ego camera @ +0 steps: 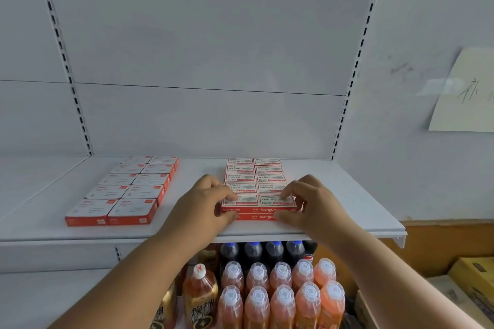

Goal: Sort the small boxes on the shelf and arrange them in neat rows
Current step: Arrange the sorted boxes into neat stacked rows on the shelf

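White-lidded boxes: ten, two columns of five.
Red staple boxes: ten seen on top, stacked.
Left hand, right hand: fingers curled, pinching front stack.
Shelf: white.

The left hand covers the left end of the front "wenguze" boxes, and the right hand hides their right corner. Small print on the white-topped boxes is too blurred to read. The paper sheet runs off the right edge (its handwriting perhaps two characters). The shelf hides the dark bottles' lower parts.
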{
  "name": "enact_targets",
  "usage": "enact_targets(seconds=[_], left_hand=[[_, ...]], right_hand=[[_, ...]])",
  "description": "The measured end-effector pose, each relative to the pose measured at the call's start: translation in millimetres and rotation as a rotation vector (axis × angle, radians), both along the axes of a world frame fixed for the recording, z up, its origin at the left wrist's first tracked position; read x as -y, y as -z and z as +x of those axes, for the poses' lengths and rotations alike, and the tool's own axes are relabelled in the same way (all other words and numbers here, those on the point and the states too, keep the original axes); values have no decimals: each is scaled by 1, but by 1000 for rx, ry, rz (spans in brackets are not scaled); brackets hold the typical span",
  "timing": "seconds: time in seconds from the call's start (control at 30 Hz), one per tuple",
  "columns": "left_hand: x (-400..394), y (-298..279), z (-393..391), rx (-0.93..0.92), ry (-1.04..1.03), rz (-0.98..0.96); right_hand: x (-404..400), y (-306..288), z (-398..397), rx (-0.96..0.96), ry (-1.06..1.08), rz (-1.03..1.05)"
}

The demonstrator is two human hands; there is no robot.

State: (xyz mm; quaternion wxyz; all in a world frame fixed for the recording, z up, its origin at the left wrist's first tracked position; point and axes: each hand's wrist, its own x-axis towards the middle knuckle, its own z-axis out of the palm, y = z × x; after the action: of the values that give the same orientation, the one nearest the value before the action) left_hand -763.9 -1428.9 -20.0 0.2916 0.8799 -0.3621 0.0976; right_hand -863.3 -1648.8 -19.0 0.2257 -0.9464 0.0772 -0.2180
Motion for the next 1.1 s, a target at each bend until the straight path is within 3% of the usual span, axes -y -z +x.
enact_targets(seconds=[0.33, 0.5, 0.8, 0.93, 1.1], left_hand=[[2, -1, -5, -7, -21, -23], [-4, -8, -6, -88, -171, 23], [2, -5, -11, -139, -163, 44], [1, -7, -8, -147, -191, 50], [1, -13, -8, -68, -112, 216]], right_hand=[[-1, 3, -5, 10, -16, -82], [-2, 0, -10, -60, 48, -131], [2, 2, -9, -94, 18, -135], [1, -3, -12, -110, 67, -34], [3, -10, -9, -286, 144, -284]])
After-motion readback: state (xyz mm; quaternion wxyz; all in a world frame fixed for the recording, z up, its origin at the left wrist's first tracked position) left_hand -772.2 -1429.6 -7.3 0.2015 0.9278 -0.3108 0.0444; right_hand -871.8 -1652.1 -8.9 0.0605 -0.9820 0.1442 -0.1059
